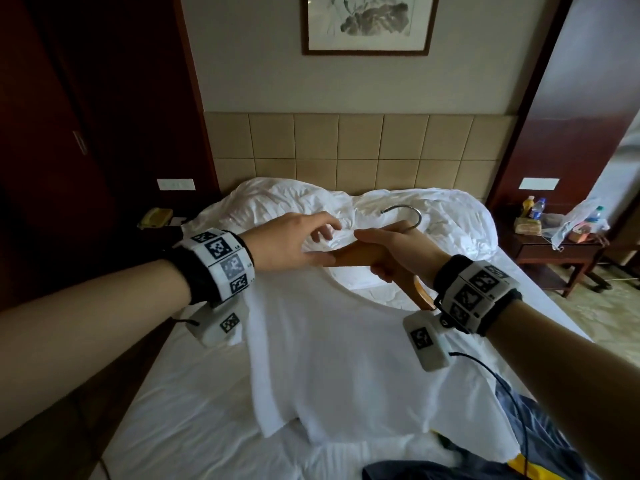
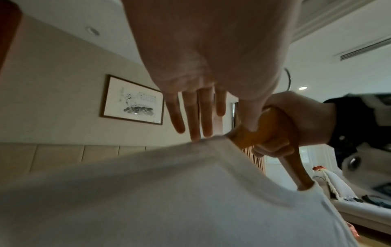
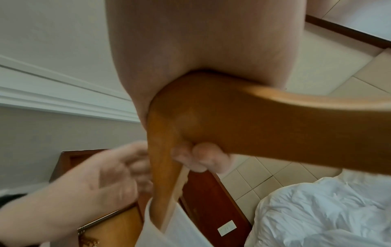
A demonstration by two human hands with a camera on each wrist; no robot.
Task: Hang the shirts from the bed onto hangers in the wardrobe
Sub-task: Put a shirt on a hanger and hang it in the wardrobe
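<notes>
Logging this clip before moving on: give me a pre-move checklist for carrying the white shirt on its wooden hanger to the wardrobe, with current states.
1. Right hand has a firm grip on the wooden hanger with metal hook: ok.
2. Both hanger ends inside the white T-shirt collar: ok in the left wrist view.
3. Left hand holding fabric: not ok, fingers open at the collar.
4. Metal hook free: ok.
5. Shirt clear of the dark garment: cannot tell.

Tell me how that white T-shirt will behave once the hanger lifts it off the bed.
The white T-shirt is probably floppy: it drapes in soft folds. It likely weighs little, since the right hand alone grips the wooden hanger. It may slide off until both shoulders are seated.
</notes>
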